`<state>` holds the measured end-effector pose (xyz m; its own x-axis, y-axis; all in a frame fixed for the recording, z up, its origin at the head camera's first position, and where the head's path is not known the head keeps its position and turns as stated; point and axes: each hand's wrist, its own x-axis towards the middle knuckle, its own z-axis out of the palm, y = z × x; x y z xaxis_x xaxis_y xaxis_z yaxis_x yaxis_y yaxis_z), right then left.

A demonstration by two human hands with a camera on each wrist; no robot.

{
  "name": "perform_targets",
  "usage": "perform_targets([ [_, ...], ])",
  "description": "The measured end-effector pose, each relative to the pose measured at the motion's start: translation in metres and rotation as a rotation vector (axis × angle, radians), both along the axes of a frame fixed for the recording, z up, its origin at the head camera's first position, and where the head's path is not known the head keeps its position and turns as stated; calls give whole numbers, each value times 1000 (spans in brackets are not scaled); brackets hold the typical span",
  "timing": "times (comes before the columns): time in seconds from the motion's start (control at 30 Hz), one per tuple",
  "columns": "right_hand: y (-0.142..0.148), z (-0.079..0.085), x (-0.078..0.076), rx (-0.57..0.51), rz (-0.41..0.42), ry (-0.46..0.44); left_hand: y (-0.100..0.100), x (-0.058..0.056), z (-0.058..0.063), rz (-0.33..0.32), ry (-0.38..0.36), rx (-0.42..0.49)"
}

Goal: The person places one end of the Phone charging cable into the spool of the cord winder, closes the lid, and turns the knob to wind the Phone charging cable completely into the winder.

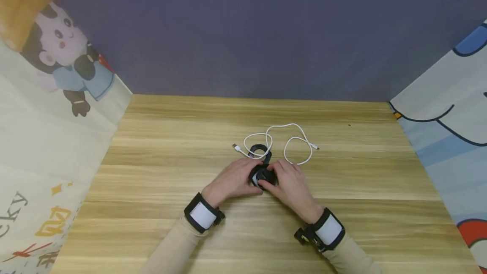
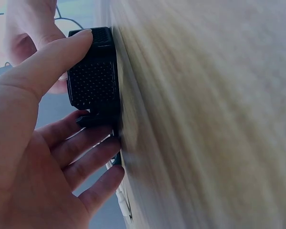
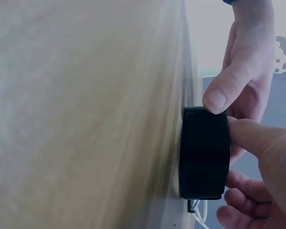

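Note:
A squat black device (image 1: pixel 262 176) with a pale patch in its top face sits on the wooden table between both hands. Its side wall (image 2: pixel 93 81) is faceted and dotted with a fine pattern in the left wrist view; the side in the right wrist view looks plain. My left hand (image 1: pixel 236 177) grips it from the left, thumb on the near side and fingers round the far side. From the right, my right hand (image 1: pixel 291 185) pinches a dark part at its top with thumb and fingers. The fingers partly hide that part. Behind the device lies a black ring (image 1: pixel 260 146).
A white USB cable (image 1: pixel 281 126) lies in loops beyond the hands, one loop crossing the ring. Its larger plug (image 1: pixel 236 147) points left, the smaller plug (image 1: pixel 315 147) right. A dark partition (image 1: pixel 243 33) stands behind the wooden table (image 1: pixel 171 138), with printed cloths at both sides.

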<state>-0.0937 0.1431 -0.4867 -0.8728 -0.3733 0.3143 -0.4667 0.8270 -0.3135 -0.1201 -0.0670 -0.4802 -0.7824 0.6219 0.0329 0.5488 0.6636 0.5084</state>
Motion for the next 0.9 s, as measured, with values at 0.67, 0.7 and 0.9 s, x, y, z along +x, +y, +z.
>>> perform_targets([
  [0.67,5,8,-9,-46,112,-81,-3,-3,0,-1,-35,14],
  [0.7,5,8,-10,-50,120,-88,-3,-3,-1,-2,-32,14],
  [0.9,7,10,-13,-50,160,-115,-4,-5,-1,-4,-33,25],
])
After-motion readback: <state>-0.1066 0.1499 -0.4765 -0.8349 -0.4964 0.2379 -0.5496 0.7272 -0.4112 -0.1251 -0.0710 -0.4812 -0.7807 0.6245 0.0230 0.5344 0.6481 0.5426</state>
